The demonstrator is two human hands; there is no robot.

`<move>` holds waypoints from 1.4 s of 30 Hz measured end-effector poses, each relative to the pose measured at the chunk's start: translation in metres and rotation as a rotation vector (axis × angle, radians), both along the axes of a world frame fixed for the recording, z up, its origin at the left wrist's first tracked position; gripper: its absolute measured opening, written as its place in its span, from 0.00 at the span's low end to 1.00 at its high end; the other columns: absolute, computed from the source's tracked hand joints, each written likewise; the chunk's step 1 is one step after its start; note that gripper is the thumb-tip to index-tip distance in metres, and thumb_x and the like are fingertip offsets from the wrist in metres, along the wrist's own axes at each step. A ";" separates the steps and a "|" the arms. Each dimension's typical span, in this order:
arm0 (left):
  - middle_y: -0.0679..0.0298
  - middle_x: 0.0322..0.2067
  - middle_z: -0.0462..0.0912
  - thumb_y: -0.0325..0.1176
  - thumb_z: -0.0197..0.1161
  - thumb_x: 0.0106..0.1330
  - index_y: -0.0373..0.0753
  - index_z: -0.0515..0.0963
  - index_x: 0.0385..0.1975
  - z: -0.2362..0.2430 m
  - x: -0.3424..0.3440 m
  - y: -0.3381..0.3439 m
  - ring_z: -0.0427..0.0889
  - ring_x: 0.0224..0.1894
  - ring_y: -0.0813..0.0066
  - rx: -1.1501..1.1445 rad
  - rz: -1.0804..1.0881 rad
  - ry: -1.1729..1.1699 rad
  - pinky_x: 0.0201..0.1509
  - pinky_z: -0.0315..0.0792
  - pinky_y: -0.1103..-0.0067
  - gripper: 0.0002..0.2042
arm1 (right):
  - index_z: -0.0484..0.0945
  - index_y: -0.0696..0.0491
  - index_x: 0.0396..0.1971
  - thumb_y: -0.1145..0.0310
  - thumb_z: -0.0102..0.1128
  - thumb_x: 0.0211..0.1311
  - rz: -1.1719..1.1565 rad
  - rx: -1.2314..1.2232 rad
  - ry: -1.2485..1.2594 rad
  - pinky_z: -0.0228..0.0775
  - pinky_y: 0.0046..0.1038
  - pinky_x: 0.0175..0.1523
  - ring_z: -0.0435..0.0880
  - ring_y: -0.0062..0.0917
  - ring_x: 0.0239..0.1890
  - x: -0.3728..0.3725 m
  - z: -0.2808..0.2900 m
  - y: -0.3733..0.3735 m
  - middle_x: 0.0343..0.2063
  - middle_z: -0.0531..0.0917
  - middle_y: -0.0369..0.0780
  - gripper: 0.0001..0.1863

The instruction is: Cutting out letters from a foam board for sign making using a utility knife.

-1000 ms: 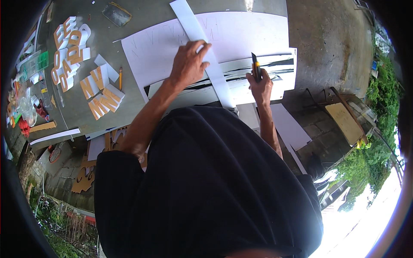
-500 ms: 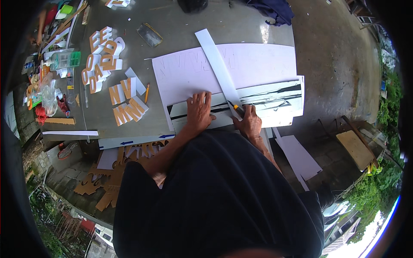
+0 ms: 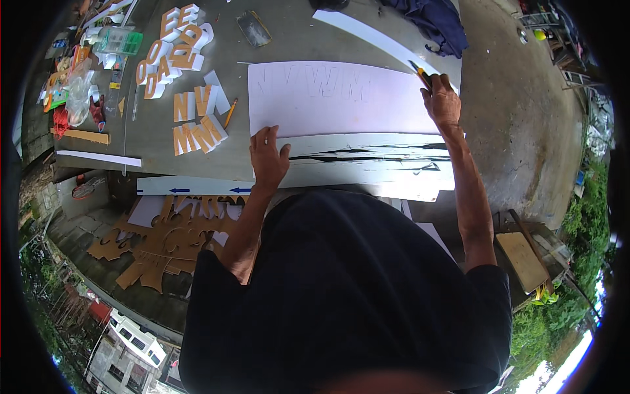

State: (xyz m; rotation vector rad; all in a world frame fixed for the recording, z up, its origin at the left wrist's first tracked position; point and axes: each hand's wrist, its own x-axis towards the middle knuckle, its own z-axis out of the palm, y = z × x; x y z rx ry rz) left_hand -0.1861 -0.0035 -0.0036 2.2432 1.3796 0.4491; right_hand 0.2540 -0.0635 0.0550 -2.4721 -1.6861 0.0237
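At the far right corner of a pale sheet [image 3: 308,111] with faint pencilled outlines, my right hand [image 3: 443,103] is closed around a yellow-and-black utility knife [image 3: 421,73]. A long white strip [image 3: 367,34] lies slantwise beyond the sheet, its near end by my right fingers; whether they also grip it I cannot tell. My left hand [image 3: 268,157] rests with fingers stretched out at the left end of a white board [image 3: 367,176] that has dark ragged streaks. This board overlaps the near part of the sheet.
Several foam-and-cardboard letter shapes [image 3: 177,49] stand left of the sheet, near a pencil [image 3: 231,113]. A green-and-clear container [image 3: 119,41] and clutter line the left side. Dark cloth [image 3: 433,26] lies at the far edge. Cut cardboard [image 3: 164,243] sits below the table.
My right hand has moved far and to the right with the knife, and the white strip has shifted off the board to beyond the sheet. My left hand has slid left along the board.
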 end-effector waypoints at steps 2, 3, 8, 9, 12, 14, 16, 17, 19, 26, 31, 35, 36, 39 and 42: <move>0.50 0.55 0.73 0.30 0.73 0.56 0.34 0.72 0.58 -0.008 -0.010 0.007 0.71 0.58 0.48 0.039 0.052 0.003 0.62 0.67 0.58 0.29 | 0.77 0.53 0.37 0.64 0.72 0.58 0.074 -0.116 0.241 0.78 0.43 0.39 0.86 0.40 0.33 -0.022 -0.003 0.003 0.35 0.81 0.40 0.14; 0.50 0.56 0.73 0.29 0.73 0.56 0.34 0.72 0.58 -0.012 -0.014 0.009 0.72 0.58 0.48 0.079 0.098 0.005 0.61 0.67 0.58 0.29 | 0.78 0.53 0.36 0.63 0.72 0.58 0.052 -0.284 0.380 0.78 0.41 0.42 0.86 0.39 0.34 -0.042 0.003 0.001 0.34 0.81 0.39 0.13; 0.47 0.56 0.75 0.29 0.73 0.55 0.32 0.71 0.59 -0.013 -0.009 0.029 0.75 0.55 0.47 0.075 0.227 0.073 0.61 0.68 0.60 0.30 | 0.82 0.47 0.40 0.63 0.74 0.56 -0.121 -0.129 0.256 0.77 0.40 0.47 0.82 0.35 0.45 -0.049 -0.027 -0.060 0.42 0.79 0.37 0.14; 0.47 0.56 0.75 0.29 0.73 0.55 0.32 0.71 0.59 -0.016 -0.010 0.032 0.75 0.55 0.47 0.078 0.232 0.073 0.61 0.68 0.60 0.30 | 0.82 0.47 0.41 0.63 0.74 0.56 -0.197 -0.011 0.145 0.77 0.42 0.46 0.81 0.35 0.48 -0.036 -0.031 -0.075 0.44 0.78 0.37 0.14; 0.46 0.54 0.78 0.31 0.74 0.55 0.31 0.72 0.58 -0.026 -0.012 0.043 0.77 0.54 0.47 0.077 0.271 0.072 0.62 0.68 0.59 0.30 | 0.80 0.45 0.47 0.58 0.73 0.56 -0.555 -0.041 -0.084 0.78 0.45 0.47 0.79 0.40 0.54 0.028 -0.043 -0.128 0.49 0.78 0.38 0.20; 0.46 0.49 0.81 0.34 0.74 0.56 0.30 0.74 0.56 -0.031 -0.009 0.053 0.79 0.52 0.48 0.096 0.291 0.061 0.61 0.69 0.60 0.28 | 0.79 0.49 0.49 0.57 0.74 0.56 -0.668 -0.105 0.107 0.78 0.45 0.45 0.85 0.41 0.46 0.067 -0.049 -0.169 0.42 0.85 0.43 0.23; 0.46 0.47 0.82 0.35 0.73 0.56 0.30 0.76 0.55 -0.031 -0.008 0.062 0.79 0.51 0.47 -0.015 0.335 0.065 0.59 0.71 0.60 0.27 | 0.80 0.52 0.49 0.57 0.75 0.55 -0.812 -0.155 0.485 0.80 0.38 0.33 0.88 0.35 0.27 0.066 -0.041 -0.176 0.30 0.86 0.47 0.24; 0.46 0.46 0.83 0.37 0.73 0.57 0.30 0.77 0.54 -0.030 -0.012 0.068 0.80 0.50 0.47 -0.125 0.390 0.067 0.58 0.72 0.60 0.26 | 0.80 0.52 0.49 0.57 0.75 0.55 -0.823 -0.155 0.487 0.80 0.38 0.33 0.88 0.35 0.27 0.067 -0.036 -0.181 0.30 0.86 0.47 0.24; 0.49 0.40 0.85 0.40 0.72 0.59 0.29 0.81 0.48 -0.039 -0.017 0.080 0.82 0.42 0.57 -0.088 0.395 -0.006 0.49 0.75 0.65 0.23 | 0.80 0.55 0.45 0.59 0.75 0.56 -0.768 -0.187 0.485 0.74 0.32 0.21 0.83 0.26 0.22 0.067 -0.034 -0.186 0.25 0.82 0.39 0.22; 0.63 0.27 0.82 0.42 0.65 0.69 0.26 0.83 0.38 -0.012 -0.011 0.097 0.72 0.31 0.76 -0.477 0.474 -0.409 0.40 0.69 0.76 0.19 | 0.78 0.57 0.35 0.67 0.73 0.58 -0.954 -0.075 0.805 0.68 0.31 0.19 0.75 0.20 0.15 0.091 -0.071 -0.248 0.20 0.77 0.36 0.13; 0.66 0.26 0.79 0.39 0.63 0.71 0.27 0.83 0.36 0.023 0.006 0.096 0.69 0.31 0.79 -0.239 0.467 -0.597 0.37 0.66 0.76 0.17 | 0.77 0.56 0.33 0.67 0.70 0.62 -0.971 0.136 1.279 0.70 0.29 0.19 0.76 0.21 0.16 0.087 -0.079 -0.273 0.19 0.75 0.35 0.11; 0.69 0.25 0.78 0.37 0.64 0.71 0.29 0.82 0.32 0.059 0.012 0.114 0.68 0.31 0.81 -0.246 0.477 -0.669 0.38 0.65 0.79 0.15 | 0.78 0.55 0.35 0.65 0.72 0.61 -0.885 0.167 1.408 0.72 0.26 0.21 0.77 0.20 0.17 0.075 -0.069 -0.263 0.21 0.78 0.34 0.12; 0.70 0.25 0.76 0.37 0.66 0.70 0.31 0.82 0.30 0.061 0.013 0.121 0.68 0.30 0.81 -0.231 0.473 -0.750 0.38 0.64 0.80 0.13 | 0.79 0.55 0.36 0.65 0.73 0.60 -0.929 0.189 1.366 0.73 0.25 0.23 0.79 0.20 0.19 0.069 -0.057 -0.249 0.22 0.79 0.33 0.13; 0.68 0.32 0.80 0.37 0.66 0.70 0.31 0.83 0.35 0.060 0.014 0.153 0.73 0.37 0.78 -0.291 0.483 -0.818 0.48 0.69 0.77 0.13 | 0.79 0.56 0.37 0.66 0.75 0.58 -0.823 0.401 1.441 0.74 0.25 0.24 0.80 0.19 0.21 0.076 -0.046 -0.241 0.23 0.80 0.33 0.14; 0.65 0.36 0.82 0.32 0.66 0.70 0.32 0.83 0.38 0.065 0.020 0.185 0.76 0.40 0.78 -0.296 0.446 -0.940 0.51 0.71 0.79 0.08 | 0.80 0.55 0.37 0.67 0.75 0.57 -0.744 0.493 1.376 0.76 0.23 0.25 0.81 0.19 0.23 0.088 -0.022 -0.208 0.25 0.81 0.33 0.14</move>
